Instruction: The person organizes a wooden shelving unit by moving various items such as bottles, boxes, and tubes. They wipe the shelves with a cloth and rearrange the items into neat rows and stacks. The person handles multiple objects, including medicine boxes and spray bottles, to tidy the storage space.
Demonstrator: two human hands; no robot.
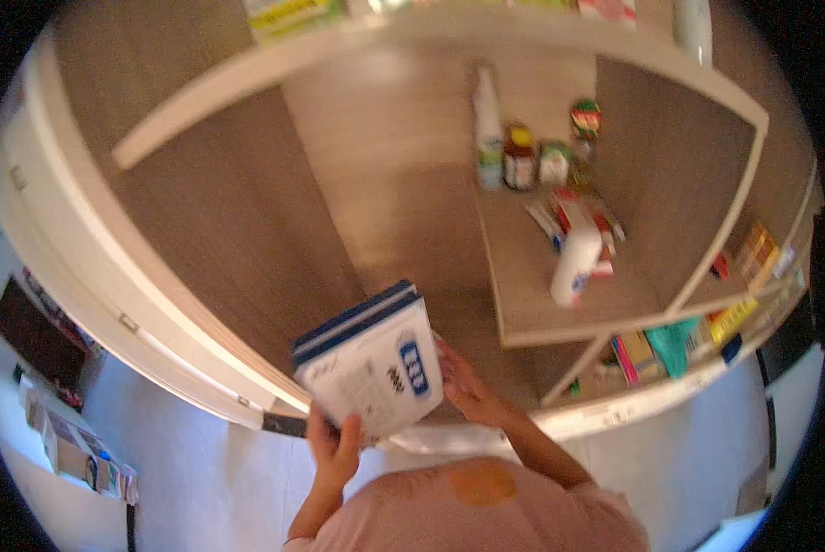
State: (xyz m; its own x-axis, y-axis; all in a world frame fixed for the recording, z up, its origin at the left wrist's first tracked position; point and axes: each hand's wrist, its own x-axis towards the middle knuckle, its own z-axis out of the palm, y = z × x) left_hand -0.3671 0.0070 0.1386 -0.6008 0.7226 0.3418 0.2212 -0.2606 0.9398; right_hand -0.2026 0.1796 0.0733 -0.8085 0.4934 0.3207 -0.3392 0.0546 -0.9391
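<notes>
Head view, inspected from the grip outward: both hands are clamped on a white box with blue edges and a blue oval label on its upper face. The left hand grips its lower near corner, thumb over the face; the right hand supports the far right edge, fingers partly hidden behind the carton. The box is held tilted, in the air, just in front of the open wooden cupboard, level with its lower front rim.

Judgement: the carton is in transit at the cupboard mouth, neither shelved nor set down. The next move calls for a steady two-handed hold and clearance past the white front rim.

Inside, on the right-hand shelf, a white bottle lies on its side among red-and-white packets. Behind these stand a tall white spray bottle, a jar with yellow lid, a small white-and-green carton and a round green-and-red tin. Below the shelf, a teal package, a red-edged box and a yellow packet stand in a row. Print is too blurred to assess.
</notes>
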